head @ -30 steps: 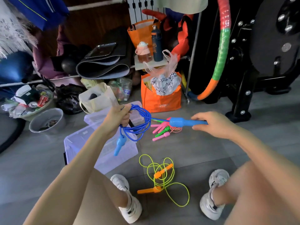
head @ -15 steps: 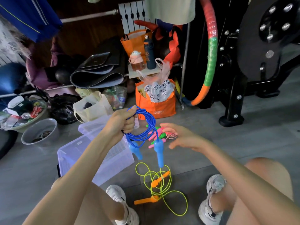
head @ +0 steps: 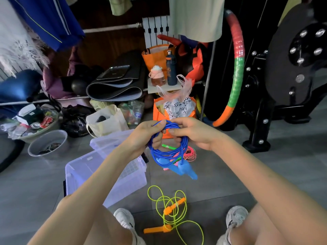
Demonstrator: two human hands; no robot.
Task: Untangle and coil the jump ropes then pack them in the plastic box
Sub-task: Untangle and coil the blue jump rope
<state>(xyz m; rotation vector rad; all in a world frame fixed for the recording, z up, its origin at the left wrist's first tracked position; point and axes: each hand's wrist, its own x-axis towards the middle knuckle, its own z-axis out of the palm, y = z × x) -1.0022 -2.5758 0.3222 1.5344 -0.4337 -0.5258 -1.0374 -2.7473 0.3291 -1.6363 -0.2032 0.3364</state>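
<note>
A coiled blue jump rope (head: 168, 152) hangs in front of me, its two blue handles (head: 184, 169) dangling below the loops. My left hand (head: 146, 137) grips the coil on its left side and my right hand (head: 192, 132) pinches the top of the coil from the right. The clear plastic box (head: 88, 172) sits open on the floor below my left forearm, its lid (head: 109, 140) lying behind it. A yellow-green rope with orange handles (head: 172, 213) lies loose on the floor between my shoes. A pink and green rope bundle (head: 187, 153) lies behind the blue coil, partly hidden.
Orange bags (head: 175, 106), a white tote (head: 104, 121), a grey basin (head: 47, 144) and a cluttered bowl (head: 31, 121) line the floor at the back. A padded hoop (head: 235, 71) and a black weight machine (head: 286, 76) stand to the right. Grey floor tiles lie around me.
My right hand let go of the blue handle, which dropped to hang below the coil. That hand then moved left and took hold of the coil beside my left hand.
</note>
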